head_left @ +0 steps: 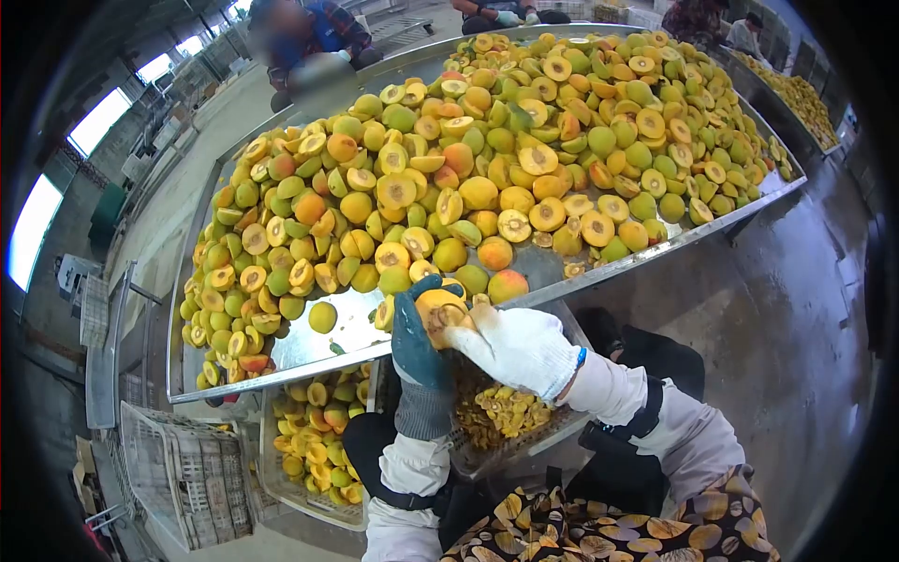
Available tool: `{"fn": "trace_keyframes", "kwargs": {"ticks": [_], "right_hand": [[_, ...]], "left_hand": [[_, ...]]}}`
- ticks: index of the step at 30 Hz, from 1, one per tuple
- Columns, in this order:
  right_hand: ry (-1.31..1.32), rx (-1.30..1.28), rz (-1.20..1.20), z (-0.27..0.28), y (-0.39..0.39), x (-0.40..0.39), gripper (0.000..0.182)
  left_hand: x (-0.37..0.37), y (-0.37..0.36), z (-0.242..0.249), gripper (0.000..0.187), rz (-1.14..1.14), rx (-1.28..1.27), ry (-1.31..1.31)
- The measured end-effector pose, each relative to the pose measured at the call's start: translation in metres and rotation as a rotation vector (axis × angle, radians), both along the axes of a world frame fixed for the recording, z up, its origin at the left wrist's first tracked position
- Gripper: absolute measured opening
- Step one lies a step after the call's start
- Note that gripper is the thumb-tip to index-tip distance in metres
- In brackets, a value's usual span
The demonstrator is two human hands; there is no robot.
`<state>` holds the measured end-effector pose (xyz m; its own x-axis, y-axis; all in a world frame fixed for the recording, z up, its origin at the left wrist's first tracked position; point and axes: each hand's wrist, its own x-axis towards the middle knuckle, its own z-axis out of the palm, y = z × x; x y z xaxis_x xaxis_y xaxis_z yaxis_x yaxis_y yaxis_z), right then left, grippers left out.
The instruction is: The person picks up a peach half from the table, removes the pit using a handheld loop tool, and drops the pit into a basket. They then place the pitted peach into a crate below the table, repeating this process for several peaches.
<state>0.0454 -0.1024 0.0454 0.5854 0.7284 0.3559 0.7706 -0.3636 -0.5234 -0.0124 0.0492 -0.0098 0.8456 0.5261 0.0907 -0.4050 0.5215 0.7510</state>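
Note:
My left hand, in a dark green glove with a grey knit cuff, is closed around a yellow peach half just over the table's near edge. The cut face with its brownish centre is turned up towards me. My right hand, in a white knit glove, is closed with its thumb and fingertips against the same peach half. Whether a small tool sits in the right fingers is hidden. Below both hands, a crate contains yellow scraps and brown pits. Many whole and halved peaches are heaped in front of me.
The metal table has a raised rim along its near side. At lower left, a plastic crate holds peach halves, beside stacked crates. Across the table are co-workers. Another fruit-laden table stands at far right.

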Motion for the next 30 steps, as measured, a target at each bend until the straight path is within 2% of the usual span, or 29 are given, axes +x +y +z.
{"fn": "trace_keyframes", "kwargs": {"ticks": [2,4,7,9,12,15,17,19,21,24,26,30], "right_hand": [[0.009,0.01,0.024,0.001,0.002,0.002,0.052],[0.027,-0.015,0.05,0.0,0.006,0.001,0.054],[0.062,-0.135,0.094,0.0,0.009,0.004,0.05],[0.093,-0.241,0.142,0.0,0.012,0.006,0.043],[0.215,-0.179,0.162,-0.011,0.015,0.009,0.039],[-0.02,-0.014,0.432,-0.023,0.016,0.017,0.035],[0.634,-0.213,0.404,0.021,0.016,0.017,0.033],[0.598,-0.23,0.378,0.023,0.016,0.014,0.033],[-0.126,-0.062,0.353,-0.007,0.016,0.007,0.035],[0.165,-0.089,0.201,-0.003,0.019,-0.001,0.045],[0.196,-0.06,0.143,-0.007,0.022,-0.003,0.051],[0.311,-0.132,0.066,0.003,0.02,-0.003,0.053]], "left_hand": [[-0.005,-0.005,0.012,0.033,0.232,0.663,0.157],[-0.009,-0.014,0.024,0.037,0.383,0.924,0.237],[-0.008,-0.021,0.025,0.048,0.399,0.649,0.222],[-0.008,-0.026,0.03,0.047,0.429,0.635,0.218],[-0.008,-0.027,0.03,0.048,0.414,0.592,0.234],[-0.009,-0.027,0.029,0.05,0.434,0.633,0.178],[-0.013,-0.024,0.024,0.051,0.404,0.6,0.177],[-0.015,-0.02,0.032,0.052,0.379,0.658,0.209],[-0.016,-0.022,0.034,0.053,0.372,0.627,0.219],[-0.011,-0.029,0.035,0.054,0.445,0.498,0.19],[-0.007,-0.036,0.036,0.053,0.55,0.461,0.182],[-0.01,-0.036,0.039,0.052,0.547,0.618,0.213]]}}
